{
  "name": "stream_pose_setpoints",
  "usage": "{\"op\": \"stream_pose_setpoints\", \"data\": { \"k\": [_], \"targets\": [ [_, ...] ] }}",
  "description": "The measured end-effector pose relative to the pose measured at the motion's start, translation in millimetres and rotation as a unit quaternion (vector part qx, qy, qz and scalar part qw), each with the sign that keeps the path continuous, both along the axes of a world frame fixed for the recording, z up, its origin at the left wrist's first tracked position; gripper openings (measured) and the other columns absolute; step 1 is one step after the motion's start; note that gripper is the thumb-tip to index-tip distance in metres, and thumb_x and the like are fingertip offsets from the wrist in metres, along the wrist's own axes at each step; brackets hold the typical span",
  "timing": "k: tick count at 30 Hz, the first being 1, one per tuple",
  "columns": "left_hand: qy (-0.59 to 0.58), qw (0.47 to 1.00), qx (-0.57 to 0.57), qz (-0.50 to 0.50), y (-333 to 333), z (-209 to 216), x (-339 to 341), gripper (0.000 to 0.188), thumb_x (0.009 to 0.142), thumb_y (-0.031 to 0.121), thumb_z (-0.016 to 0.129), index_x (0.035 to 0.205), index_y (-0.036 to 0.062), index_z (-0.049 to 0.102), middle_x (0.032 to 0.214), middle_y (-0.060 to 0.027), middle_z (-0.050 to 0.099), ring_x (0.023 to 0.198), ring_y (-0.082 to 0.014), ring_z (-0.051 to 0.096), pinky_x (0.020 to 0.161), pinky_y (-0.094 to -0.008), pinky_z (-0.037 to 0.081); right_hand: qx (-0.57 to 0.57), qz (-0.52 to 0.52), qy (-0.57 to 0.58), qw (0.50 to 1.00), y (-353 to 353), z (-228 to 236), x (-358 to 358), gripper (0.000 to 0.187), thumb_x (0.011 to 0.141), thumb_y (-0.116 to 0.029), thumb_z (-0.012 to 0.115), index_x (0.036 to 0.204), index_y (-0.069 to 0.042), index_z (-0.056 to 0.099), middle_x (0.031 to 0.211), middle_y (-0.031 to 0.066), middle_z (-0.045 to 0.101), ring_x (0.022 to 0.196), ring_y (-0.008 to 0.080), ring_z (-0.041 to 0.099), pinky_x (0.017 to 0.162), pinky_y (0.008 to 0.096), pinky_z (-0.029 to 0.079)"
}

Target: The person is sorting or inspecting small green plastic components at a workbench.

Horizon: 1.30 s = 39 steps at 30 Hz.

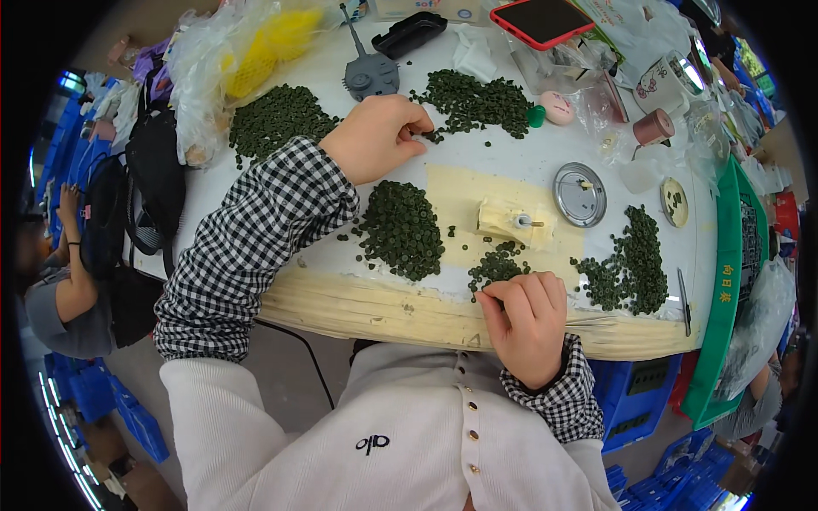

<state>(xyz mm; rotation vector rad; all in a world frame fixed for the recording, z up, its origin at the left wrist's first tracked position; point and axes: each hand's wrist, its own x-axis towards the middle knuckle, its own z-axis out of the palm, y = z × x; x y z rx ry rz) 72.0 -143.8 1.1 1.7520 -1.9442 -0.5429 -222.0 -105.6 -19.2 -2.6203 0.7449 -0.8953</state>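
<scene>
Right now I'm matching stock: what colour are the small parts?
The small parts are dark green (head view).

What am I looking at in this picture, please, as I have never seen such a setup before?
There is no machine here: a person works with two bare hands. The single picture comes from a wide fisheye camera on their head, looking down, so straight edges bend near the rim and the picture's left is their left.

On the white table lie five piles of small dark green pieces. Right of the middle is a cream block with a metal pin; to its right lies a round metal dish. Farther back are a grey turret and a phone.

The left hand reaches to a far pile, fingertips together. The right hand is at the smallest pile, by the block. Whether either holds a piece is hidden.
</scene>
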Motion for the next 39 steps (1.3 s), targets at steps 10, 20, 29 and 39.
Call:
{"op": "stream_pose_setpoints", "data": {
  "k": [10, 20, 29, 39],
  "targets": [
    [-0.006, 0.998, -0.053, 0.037, -5.1, -6.4, -6.5, 0.022, 0.082, 0.010, 0.069, 0.101, 0.0005, 0.063, 0.096, -0.0105, 0.060, 0.081, -0.0203, 0.061, 0.070, -0.0301, 0.054, 0.000, 0.001, -0.012, 1.000, 0.4, -2.0, 0.4, 0.021, 0.069, -0.010, 0.077, 0.082, -0.009, 0.061, 0.076, 0.0035, 0.055, 0.072, 0.0234, 0.051, 0.064, 0.0353, 0.039],
    [-0.185, 0.967, -0.168, -0.053, -7.1, -25.0, -17.7, 0.017, 0.083, 0.008, 0.063, 0.098, 0.0012, 0.064, 0.093, -0.0103, 0.061, 0.086, -0.0286, 0.061, 0.077, -0.0352, 0.051, 0.003, 0.012, -0.001, 1.000, 0.3, -2.4, -0.2, 0.021, 0.068, -0.013, 0.078, 0.081, -0.009, 0.062, 0.076, 0.0032, 0.055, 0.073, 0.0229, 0.051, 0.065, 0.0351, 0.039],
    [-0.114, 0.986, -0.119, -0.039, -5.8, -13.0, -9.8, 0.014, 0.082, 0.005, 0.064, 0.095, 0.0011, 0.067, 0.089, -0.0096, 0.064, 0.083, -0.0222, 0.063, 0.076, -0.0307, 0.053, 0.001, 0.023, -0.013, 1.000, -0.5, -0.3, 0.0, 0.019, 0.070, -0.011, 0.077, 0.081, -0.007, 0.062, 0.076, 0.0040, 0.055, 0.073, 0.0231, 0.052, 0.068, 0.0352, 0.041],
    [0.762, 0.620, 0.054, 0.177, 61.9, 11.4, -20.6, 0.021, 0.094, 0.009, 0.057, 0.110, -0.0043, 0.057, 0.104, -0.0104, 0.062, 0.091, -0.0148, 0.061, 0.077, -0.0213, 0.054, 0.015, 0.017, -0.034, 0.999, -1.2, 2.3, -4.0, 0.019, 0.068, -0.010, 0.078, 0.081, -0.007, 0.063, 0.074, 0.0031, 0.056, 0.071, 0.0233, 0.052, 0.067, 0.0354, 0.041]
  ]
}}
